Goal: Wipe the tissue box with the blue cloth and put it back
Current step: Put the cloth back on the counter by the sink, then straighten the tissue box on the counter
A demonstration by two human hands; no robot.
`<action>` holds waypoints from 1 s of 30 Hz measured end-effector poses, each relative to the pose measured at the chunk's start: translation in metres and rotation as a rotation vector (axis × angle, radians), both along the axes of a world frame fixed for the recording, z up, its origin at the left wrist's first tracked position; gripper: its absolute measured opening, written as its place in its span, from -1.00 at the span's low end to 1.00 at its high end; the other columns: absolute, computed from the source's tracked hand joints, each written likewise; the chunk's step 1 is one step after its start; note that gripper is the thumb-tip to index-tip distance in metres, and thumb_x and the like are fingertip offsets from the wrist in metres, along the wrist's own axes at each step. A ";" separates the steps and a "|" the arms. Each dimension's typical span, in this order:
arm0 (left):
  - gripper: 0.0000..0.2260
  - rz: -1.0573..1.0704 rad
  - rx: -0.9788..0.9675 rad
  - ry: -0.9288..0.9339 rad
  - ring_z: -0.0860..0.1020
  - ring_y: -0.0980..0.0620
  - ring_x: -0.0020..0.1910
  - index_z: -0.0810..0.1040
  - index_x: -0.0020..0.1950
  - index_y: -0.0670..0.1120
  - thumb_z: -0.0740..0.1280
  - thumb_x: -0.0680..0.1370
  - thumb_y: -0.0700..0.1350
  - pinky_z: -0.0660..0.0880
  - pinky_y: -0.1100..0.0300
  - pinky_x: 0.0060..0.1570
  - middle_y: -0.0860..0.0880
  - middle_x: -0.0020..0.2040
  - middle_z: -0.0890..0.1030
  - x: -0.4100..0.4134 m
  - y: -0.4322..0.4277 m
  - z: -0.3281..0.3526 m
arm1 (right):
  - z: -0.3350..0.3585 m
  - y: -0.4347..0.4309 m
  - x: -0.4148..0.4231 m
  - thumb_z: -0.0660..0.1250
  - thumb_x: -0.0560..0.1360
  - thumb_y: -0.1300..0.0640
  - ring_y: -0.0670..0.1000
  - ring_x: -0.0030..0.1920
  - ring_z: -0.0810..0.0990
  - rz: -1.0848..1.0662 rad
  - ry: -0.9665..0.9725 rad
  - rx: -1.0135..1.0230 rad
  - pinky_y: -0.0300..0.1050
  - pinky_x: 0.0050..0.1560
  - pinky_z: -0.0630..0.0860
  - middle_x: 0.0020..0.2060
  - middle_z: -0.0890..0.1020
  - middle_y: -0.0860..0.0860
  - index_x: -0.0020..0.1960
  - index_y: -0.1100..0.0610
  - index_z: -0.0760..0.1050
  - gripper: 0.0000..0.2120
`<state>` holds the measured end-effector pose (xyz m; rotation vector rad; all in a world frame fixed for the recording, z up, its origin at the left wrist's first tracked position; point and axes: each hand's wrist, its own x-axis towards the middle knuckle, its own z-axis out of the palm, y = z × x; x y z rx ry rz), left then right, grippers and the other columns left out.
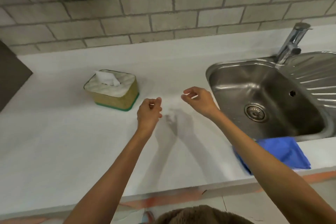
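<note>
The tissue box stands upright on the white counter, left of centre; it is yellow-green with a green base and a white tissue sticking out of the top. A folded blue cloth lies at the counter's front edge, below the sink, partly hidden by my right forearm. My left hand hovers just right of the box, fingers loosely curled, holding nothing. Further right, my right hand hangs over the counter near the sink's left rim, also loosely curled and holding nothing. Neither hand touches the box or the cloth.
A steel sink with a drain and a ridged draining board fills the right side, with a chrome tap behind it. A grey brick wall runs along the back. A dark panel juts in at the left edge.
</note>
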<state>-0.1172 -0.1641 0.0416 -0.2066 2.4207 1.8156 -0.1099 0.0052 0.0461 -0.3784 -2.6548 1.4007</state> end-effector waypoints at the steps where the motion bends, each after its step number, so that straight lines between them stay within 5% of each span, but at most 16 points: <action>1: -0.78 0.021 0.017 0.002 0.51 0.08 -0.38 0.45 0.00 -0.11 0.23 0.56 0.04 0.45 0.20 -0.29 -0.01 -0.21 0.56 -0.009 -0.015 0.003 | 0.003 -0.016 -0.009 0.36 0.44 0.01 -0.03 -0.20 0.55 0.014 -0.001 -0.012 -0.20 -0.11 0.41 -0.18 0.60 -0.01 0.08 0.12 0.57 -0.73; 5: -0.80 0.099 0.032 0.022 0.51 0.05 -0.36 0.45 -0.03 -0.13 0.24 0.56 0.01 0.46 0.19 -0.32 -0.06 -0.19 0.56 -0.040 -0.070 0.012 | 0.009 -0.074 -0.038 0.36 0.44 0.00 0.09 -0.07 0.63 0.035 -0.012 -0.064 -0.17 -0.06 0.46 -0.09 0.66 0.11 0.13 0.15 0.54 -0.68; 8: -0.80 0.169 0.007 0.012 0.58 -0.11 -0.11 0.44 -0.03 -0.11 0.25 0.55 0.03 0.55 -0.04 0.03 -0.16 -0.05 0.60 -0.063 -0.107 0.012 | 0.006 -0.109 -0.056 0.35 0.44 -0.04 0.13 0.07 0.61 0.025 -0.072 -0.070 -0.08 0.11 0.47 0.04 0.65 0.15 0.25 0.17 0.45 -0.55; 11: -0.81 0.244 0.002 0.020 0.58 -0.16 0.05 0.44 -0.01 -0.11 0.27 0.54 0.01 0.53 -0.08 0.15 -0.13 0.01 0.59 -0.087 -0.140 0.008 | -0.005 -0.140 -0.069 0.35 0.44 -0.08 0.15 0.17 0.55 0.016 -0.157 -0.087 -0.07 0.17 0.44 0.16 0.59 0.19 0.37 0.19 0.31 -0.39; 15: -0.66 0.310 -0.067 0.033 0.52 -0.13 0.13 0.41 0.23 -0.17 0.29 0.54 -0.02 0.47 0.10 0.11 -0.20 0.25 0.44 -0.114 -0.173 -0.005 | -0.020 -0.173 -0.081 0.37 0.43 -0.07 0.14 0.19 0.53 0.031 -0.184 -0.094 -0.15 0.02 0.41 0.21 0.56 0.18 0.39 0.21 0.26 -0.34; 20: -0.47 0.246 -0.120 -0.074 0.38 -0.21 0.34 0.19 0.47 -0.14 0.21 0.57 0.03 0.38 0.01 0.28 -0.20 0.45 0.20 -0.139 -0.189 -0.022 | -0.029 -0.190 -0.102 0.44 0.38 0.01 0.12 0.12 0.56 -0.007 -0.160 -0.103 -0.18 -0.10 0.37 0.15 0.59 0.14 0.31 0.23 0.35 -0.41; 25: -0.60 0.181 -0.033 -0.052 0.44 -0.16 0.25 0.33 0.37 -0.19 0.22 0.58 -0.04 0.35 0.16 0.10 -0.21 0.32 0.42 -0.162 -0.189 -0.030 | -0.029 -0.182 -0.133 0.47 0.36 0.06 0.10 0.15 0.54 -0.013 -0.162 -0.121 -0.18 -0.02 0.41 0.13 0.59 0.13 0.35 0.19 0.34 -0.37; 30: -0.58 0.198 0.005 -0.042 0.45 -0.14 0.25 0.32 0.38 -0.19 0.21 0.58 -0.02 0.38 0.11 0.15 -0.19 0.32 0.43 -0.191 -0.186 -0.031 | -0.027 -0.177 -0.178 0.44 0.40 0.08 0.07 0.17 0.53 -0.029 -0.156 -0.154 -0.18 -0.06 0.42 0.19 0.56 0.14 0.38 0.15 0.32 -0.39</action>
